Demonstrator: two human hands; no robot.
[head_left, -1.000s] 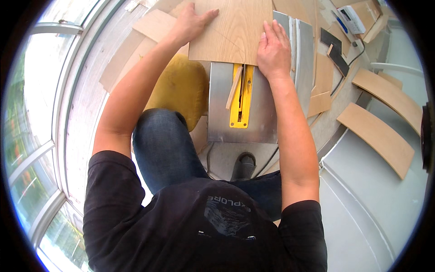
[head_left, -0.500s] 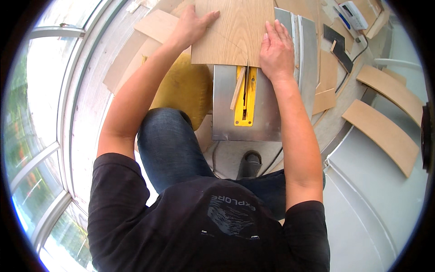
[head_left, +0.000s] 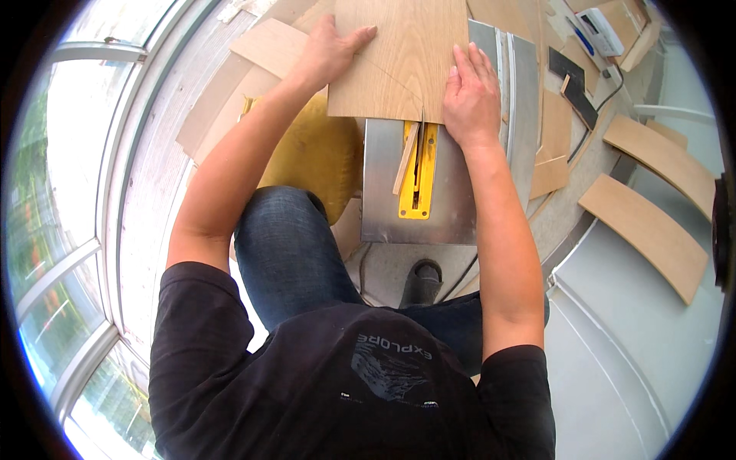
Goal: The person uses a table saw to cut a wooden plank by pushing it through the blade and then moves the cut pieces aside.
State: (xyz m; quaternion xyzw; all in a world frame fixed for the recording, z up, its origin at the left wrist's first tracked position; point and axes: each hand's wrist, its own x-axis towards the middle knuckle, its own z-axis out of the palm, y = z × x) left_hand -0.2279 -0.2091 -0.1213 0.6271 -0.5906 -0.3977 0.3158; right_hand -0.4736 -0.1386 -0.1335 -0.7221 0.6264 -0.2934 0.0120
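Observation:
A light wood-grain board (head_left: 406, 54) lies over the far part of a grey metal saw table (head_left: 383, 184). A thin saw blade (head_left: 422, 116) stands at the board's near edge, in the slot of a yellow insert plate (head_left: 415, 207). Out on the board's left edge is my left hand (head_left: 335, 54), thumb stretched across the top and fingers along the edge. My right hand (head_left: 471, 100) lies along the right edge with its fingers straight and close together. A narrow wood strip (head_left: 406, 157) rests aslant on the yellow plate. A faint slanting line runs across the board toward the blade.
A yellow padded seat (head_left: 314, 157) stands left of the saw table, with wood sheets (head_left: 270, 44) behind it. Offcuts (head_left: 550, 153), a black angled piece (head_left: 571, 84) and a white device (head_left: 600, 32) lie at right. Curved wooden panels (head_left: 648, 234) rest on a pale surface.
The whole view has shifted slightly, so the saw table sits a little lower in the picture. Board and hands show no clear movement against the table.

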